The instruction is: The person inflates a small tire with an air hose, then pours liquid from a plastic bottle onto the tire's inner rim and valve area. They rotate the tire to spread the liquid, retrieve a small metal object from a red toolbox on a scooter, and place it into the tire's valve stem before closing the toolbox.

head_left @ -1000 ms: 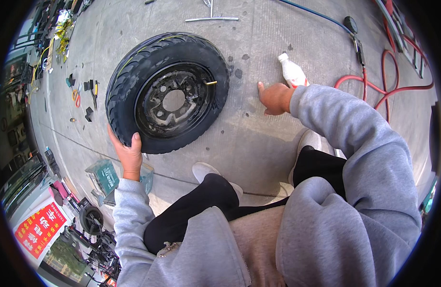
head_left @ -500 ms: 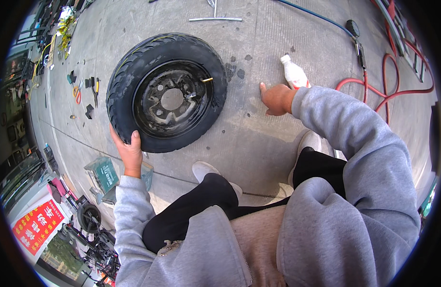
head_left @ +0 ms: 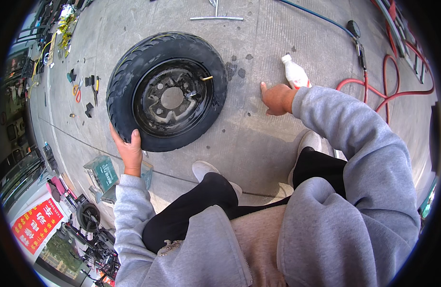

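Observation:
A wheel, a black treaded tyre (head_left: 127,79) on a dark steel rim (head_left: 156,112), is on the concrete in front of me, left of centre. A brass-coloured valve stem (head_left: 207,78) sticks out at the rim's right side. My left hand (head_left: 129,149) grips the tyre's lower left edge, thumb on the sidewall; the fingers behind the tread are partly hidden. My right hand (head_left: 278,99) hangs over the floor to the wheel's right, fingers apart and holding nothing. Just beyond it is a white plastic bottle (head_left: 294,71), its lower end hidden by my sleeve.
Scissors (head_left: 77,91), yellow-handled pliers (head_left: 96,91) and dark scraps lie left of the wheel. A green box (head_left: 103,173) stands by my left forearm. At the right are a red hose (head_left: 397,95) and an inflator gauge (head_left: 353,28). A metal T-bar (head_left: 216,18) lies beyond the wheel.

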`<action>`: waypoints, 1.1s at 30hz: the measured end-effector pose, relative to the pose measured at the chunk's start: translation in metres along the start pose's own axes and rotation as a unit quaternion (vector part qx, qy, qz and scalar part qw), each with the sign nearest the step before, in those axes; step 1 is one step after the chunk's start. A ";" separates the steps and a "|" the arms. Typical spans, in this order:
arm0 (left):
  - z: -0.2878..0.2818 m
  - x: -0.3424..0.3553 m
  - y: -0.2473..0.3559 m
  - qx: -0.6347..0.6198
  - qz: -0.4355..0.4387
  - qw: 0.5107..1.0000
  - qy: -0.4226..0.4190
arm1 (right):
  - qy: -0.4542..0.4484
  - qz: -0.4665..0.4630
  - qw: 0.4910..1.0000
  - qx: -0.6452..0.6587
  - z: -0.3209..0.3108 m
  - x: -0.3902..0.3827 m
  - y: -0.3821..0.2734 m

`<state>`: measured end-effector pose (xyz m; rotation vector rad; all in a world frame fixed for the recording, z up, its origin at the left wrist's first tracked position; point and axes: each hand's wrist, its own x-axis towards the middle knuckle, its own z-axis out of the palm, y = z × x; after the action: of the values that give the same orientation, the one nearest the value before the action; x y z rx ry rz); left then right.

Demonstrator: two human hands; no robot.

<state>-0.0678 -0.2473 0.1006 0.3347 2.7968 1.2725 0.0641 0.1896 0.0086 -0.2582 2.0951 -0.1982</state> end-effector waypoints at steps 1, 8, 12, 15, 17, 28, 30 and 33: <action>0.000 0.000 0.000 0.009 -0.003 1.000 0.007 | 0.001 0.000 1.000 0.000 0.001 0.000 0.000; 0.001 0.001 0.002 0.005 -0.001 1.000 0.004 | -0.001 0.008 1.000 -0.019 -0.008 -0.005 -0.009; 0.002 0.001 0.004 -0.003 -0.002 1.000 0.006 | 0.133 -0.138 0.980 0.051 -0.018 -0.012 -0.049; 0.003 0.002 0.007 -0.007 0.001 1.000 0.004 | 0.193 -0.169 0.960 0.112 -0.026 -0.010 -0.085; 0.004 0.002 0.009 -0.004 0.003 1.000 0.004 | 0.202 -0.158 0.956 0.142 -0.031 -0.004 -0.103; 0.006 0.002 0.001 -0.020 0.002 1.000 0.018 | 0.151 -0.148 0.967 0.142 -0.019 0.015 -0.157; 0.006 0.003 0.000 -0.017 0.002 1.000 0.015 | 0.164 -0.183 0.955 0.167 -0.020 0.016 -0.162; 0.006 0.004 0.001 -0.010 0.004 1.000 0.013 | 0.165 -0.230 0.939 0.194 -0.025 0.015 -0.165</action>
<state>-0.0703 -0.2414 0.0976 0.3321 2.8046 1.3159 0.0522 0.0278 0.0489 -0.4999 2.2359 -0.9828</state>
